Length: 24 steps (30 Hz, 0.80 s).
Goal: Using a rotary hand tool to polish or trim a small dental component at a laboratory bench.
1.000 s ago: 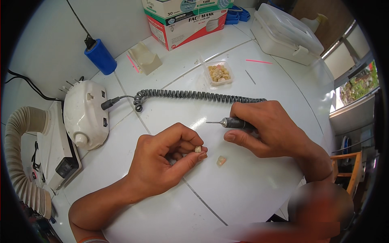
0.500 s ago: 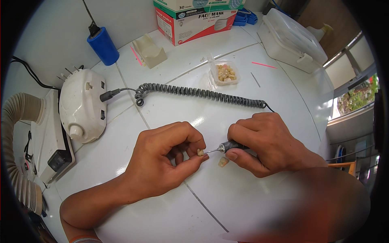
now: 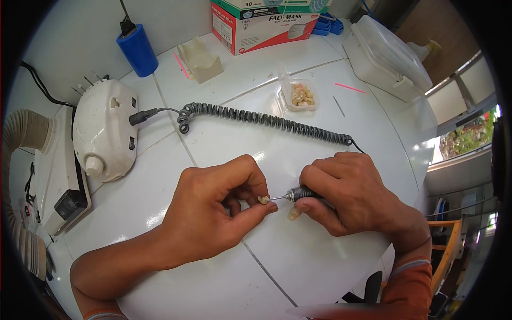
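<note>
My left hand (image 3: 221,205) pinches a small cream tooth-like piece (image 3: 263,200) between its fingertips at the centre. My right hand (image 3: 346,194) grips a grey rotary handpiece (image 3: 296,193), whose thin metal bit (image 3: 278,197) meets that piece. A second pale, pinkish piece (image 3: 293,213) lies on the white tiled surface (image 3: 197,277), just below the handpiece and beside my right thumb. The handpiece's coiled cord (image 3: 266,120) runs to a white control box (image 3: 104,130) on the left.
A small clear container of similar pieces (image 3: 301,96), mask boxes (image 3: 266,29), a cream holder (image 3: 199,60), a blue cylinder (image 3: 137,50), a lidded white box (image 3: 384,64) and pink sticks (image 3: 349,87) stand or lie behind. A hose (image 3: 21,133) bends at the far left.
My right hand has moved down, bringing the bit onto the piece in my left hand. My left hand has shifted slightly up. The view has shifted a little.
</note>
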### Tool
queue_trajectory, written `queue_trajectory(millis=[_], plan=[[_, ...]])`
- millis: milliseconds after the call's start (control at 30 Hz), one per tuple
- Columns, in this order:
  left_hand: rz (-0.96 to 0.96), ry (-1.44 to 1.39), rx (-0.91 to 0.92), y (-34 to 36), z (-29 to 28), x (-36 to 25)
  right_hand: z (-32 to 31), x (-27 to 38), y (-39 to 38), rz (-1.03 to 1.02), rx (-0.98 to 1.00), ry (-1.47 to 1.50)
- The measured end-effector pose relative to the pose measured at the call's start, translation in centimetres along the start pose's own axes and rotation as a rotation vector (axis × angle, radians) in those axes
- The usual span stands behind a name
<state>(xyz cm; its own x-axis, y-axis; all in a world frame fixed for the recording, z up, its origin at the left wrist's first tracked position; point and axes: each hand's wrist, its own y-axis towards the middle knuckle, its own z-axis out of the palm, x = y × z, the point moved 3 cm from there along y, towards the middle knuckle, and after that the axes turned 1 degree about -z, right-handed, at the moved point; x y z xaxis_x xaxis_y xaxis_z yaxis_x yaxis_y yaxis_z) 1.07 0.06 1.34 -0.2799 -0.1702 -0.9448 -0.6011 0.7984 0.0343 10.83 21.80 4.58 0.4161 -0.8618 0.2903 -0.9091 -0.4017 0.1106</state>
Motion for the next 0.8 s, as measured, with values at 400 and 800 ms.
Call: queue_trajectory(millis=[400, 800], plan=[[0.040, 0.065, -0.008, 0.02, 0.16, -0.58, -0.07, 0.00, 0.03, 0.001, 0.020, -0.032], [0.015, 0.075, -0.022, -0.02, 0.31, -0.62, -0.05, 0.32, -0.03, 0.003, 0.028, -0.053]])
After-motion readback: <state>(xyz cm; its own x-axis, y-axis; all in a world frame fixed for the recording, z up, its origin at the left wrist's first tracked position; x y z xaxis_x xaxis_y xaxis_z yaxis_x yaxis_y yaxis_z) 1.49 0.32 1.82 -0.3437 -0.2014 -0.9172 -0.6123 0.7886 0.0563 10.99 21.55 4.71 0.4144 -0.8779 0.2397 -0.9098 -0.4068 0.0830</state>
